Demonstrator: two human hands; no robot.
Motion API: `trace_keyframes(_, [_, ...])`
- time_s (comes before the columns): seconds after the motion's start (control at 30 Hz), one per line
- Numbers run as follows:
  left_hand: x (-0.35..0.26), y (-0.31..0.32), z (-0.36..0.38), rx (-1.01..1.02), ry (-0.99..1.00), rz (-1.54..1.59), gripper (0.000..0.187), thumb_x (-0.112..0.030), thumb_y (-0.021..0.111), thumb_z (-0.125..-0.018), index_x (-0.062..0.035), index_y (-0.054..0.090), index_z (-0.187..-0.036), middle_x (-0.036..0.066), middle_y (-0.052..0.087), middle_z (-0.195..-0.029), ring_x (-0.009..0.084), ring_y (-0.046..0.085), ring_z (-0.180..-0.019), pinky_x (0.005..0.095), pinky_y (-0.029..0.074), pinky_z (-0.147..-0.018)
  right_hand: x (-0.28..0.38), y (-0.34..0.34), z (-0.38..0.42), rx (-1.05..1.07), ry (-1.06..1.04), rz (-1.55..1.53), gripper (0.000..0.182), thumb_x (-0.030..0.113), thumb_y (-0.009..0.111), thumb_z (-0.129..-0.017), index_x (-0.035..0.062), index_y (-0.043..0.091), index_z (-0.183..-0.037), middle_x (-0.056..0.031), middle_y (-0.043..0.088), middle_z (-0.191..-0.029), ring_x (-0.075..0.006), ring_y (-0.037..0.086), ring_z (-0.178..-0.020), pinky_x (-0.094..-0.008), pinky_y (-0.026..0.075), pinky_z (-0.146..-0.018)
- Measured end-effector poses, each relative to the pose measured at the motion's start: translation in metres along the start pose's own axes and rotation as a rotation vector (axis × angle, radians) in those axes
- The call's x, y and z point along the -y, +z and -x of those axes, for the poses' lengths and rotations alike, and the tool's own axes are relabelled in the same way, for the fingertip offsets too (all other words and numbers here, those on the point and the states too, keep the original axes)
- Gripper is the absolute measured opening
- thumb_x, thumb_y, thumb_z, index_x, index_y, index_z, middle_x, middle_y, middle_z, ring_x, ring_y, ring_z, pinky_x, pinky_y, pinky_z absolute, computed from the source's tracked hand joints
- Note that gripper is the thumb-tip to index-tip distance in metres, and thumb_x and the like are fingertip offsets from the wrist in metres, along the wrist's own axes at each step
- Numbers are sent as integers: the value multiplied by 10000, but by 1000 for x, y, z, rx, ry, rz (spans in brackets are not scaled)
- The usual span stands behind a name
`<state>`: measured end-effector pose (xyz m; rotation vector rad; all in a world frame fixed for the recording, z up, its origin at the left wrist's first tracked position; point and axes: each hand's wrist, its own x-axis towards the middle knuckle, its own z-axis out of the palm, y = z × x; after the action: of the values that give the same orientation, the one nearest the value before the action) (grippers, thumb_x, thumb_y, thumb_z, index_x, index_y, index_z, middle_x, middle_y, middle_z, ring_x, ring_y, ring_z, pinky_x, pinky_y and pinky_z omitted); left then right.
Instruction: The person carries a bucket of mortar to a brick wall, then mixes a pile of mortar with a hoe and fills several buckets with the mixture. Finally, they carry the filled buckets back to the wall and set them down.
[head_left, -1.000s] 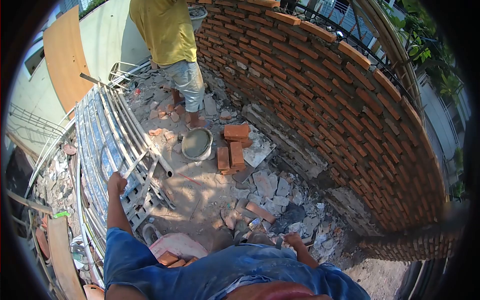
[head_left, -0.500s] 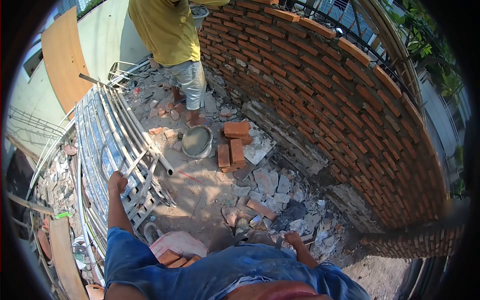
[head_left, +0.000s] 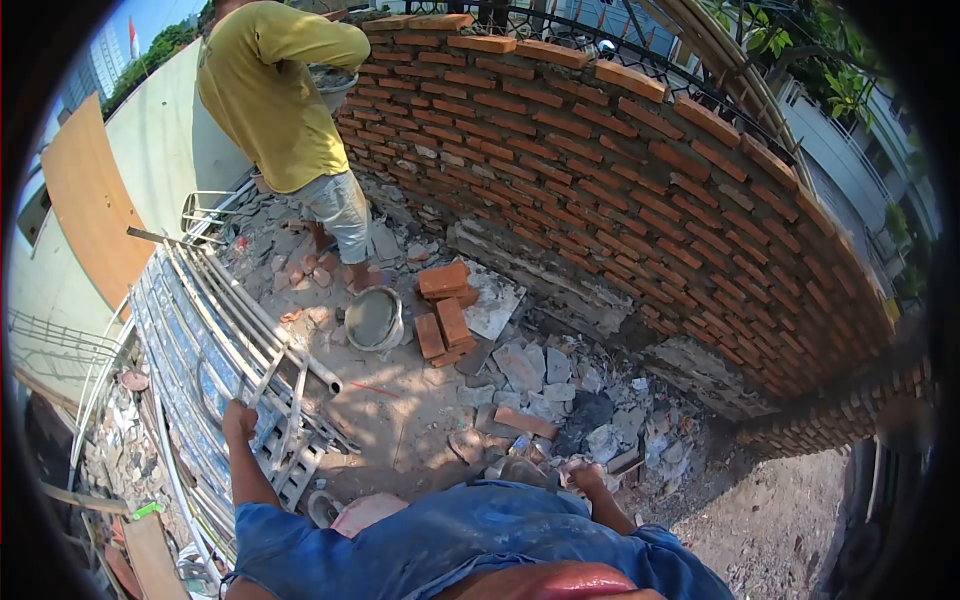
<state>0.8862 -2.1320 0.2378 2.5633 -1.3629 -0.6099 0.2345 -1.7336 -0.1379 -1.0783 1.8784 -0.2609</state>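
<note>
My left hand (head_left: pixel 239 420) is closed, out at the left in front of the stacked metal railings (head_left: pixel 205 330). I cannot make out whether anything is inside its fingers. Low in the view, my right hand (head_left: pixel 580 475) is also closed, above the rubble (head_left: pixel 600 440); what it holds, if anything, is too small to tell. Ahead stands a bucket of grey mortar (head_left: pixel 373 318), with a small stack of red bricks (head_left: pixel 443 310) to its right. A single brick (head_left: pixel 525 422) lies on the rubble nearer to me.
A co-worker in a yellow shirt (head_left: pixel 270 100) stands beyond the bucket, an arm by another bucket (head_left: pixel 335 88) at the wall. The brick wall (head_left: pixel 600 170) curves along the right side. Pipe ends (head_left: pixel 333 384) jut out at left; broken pieces litter the ground.
My view has tilted up and shifted right, so the scene sits further left. The co-worker's bent arm now shows more fully. Both my hands remain closed.
</note>
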Motion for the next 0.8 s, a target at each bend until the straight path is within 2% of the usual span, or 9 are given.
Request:
trace_keyframes(0.07, [-1,-2,1,22,4,-26,275,-25,483,-714,41,571,-967,194,636,-802,307,635,-555,354,496,-427,1,15,0,-6,276,-103,231,275,545,-819,127,672,-943,-47,669,-903,-193,643,-829,-380,493,-649])
trace_keyframes(0.1, [0,-1,0,16,16,-72,281,-29,478,-717,36,570,-974,193,639,-807,308,635,-550,357,499,-438,18,12,9,-16,278,-108,231,275,545,-819,127,672,-943,-47,669,-903,-193,643,-829,-380,493,-649])
trace_keyframes(0.17, [2,1,1,-33,37,-116,295,-37,467,-719,36,561,-989,207,640,-811,313,633,-534,370,499,-461,47,4,27,16,-62,743,234,308,548,-821,165,687,-942,-57,666,-954,-214,627,-908,-407,482,-727])
trace_keyframes(0.4, [3,3,-13,50,34,-171,245,-33,480,-735,85,569,-930,229,632,-753,316,636,-529,386,487,-450,68,17,39,-111,-21,697,349,449,494,-812,195,693,-946,-46,669,-968,-240,625,-926,-402,476,-783])
trace_keyframes(0.47, [-1,2,-11,69,22,-193,216,-41,491,-745,81,585,-896,224,631,-717,314,639,-531,391,491,-455,73,17,45,-31,-33,754,401,491,469,-806,191,689,-956,-47,671,-970,-237,629,-933,-407,479,-785])
trace_keyframes(0.63, [21,16,-29,-29,132,-161,199,-67,511,-737,71,592,-854,215,627,-677,324,625,-495,398,497,-458,90,14,61,55,55,780,358,432,486,-816,176,678,-977,-46,668,-981,-239,628,-940,-430,502,-737])
trace_keyframes(0.73, [11,4,-11,1,171,-137,201,-68,509,-723,62,595,-850,209,632,-684,329,632,-518,399,502,-465,101,8,85,-20,-38,557,238,243,540,-740,118,686,-881,-85,675,-812,-212,658,-617,-335,533,-568])
trace_keyframes(0.77, [8,1,-7,23,136,-110,209,-58,501,-713,50,601,-861,219,634,-716,339,639,-556,398,502,-464,101,8,87,-6,-29,562,238,243,540,-740,118,686,-881,-85,675,-812,-212,658,-617,-335,533,-568])
trace_keyframes(0.8, [20,9,-18,36,129,-115,209,-58,501,-713,50,601,-861,219,634,-716,339,639,-556,398,502,-464,100,7,84,27,106,355,230,225,535,-793,73,654,-918,-86,675,-846,-204,662,-668,-351,531,-596])
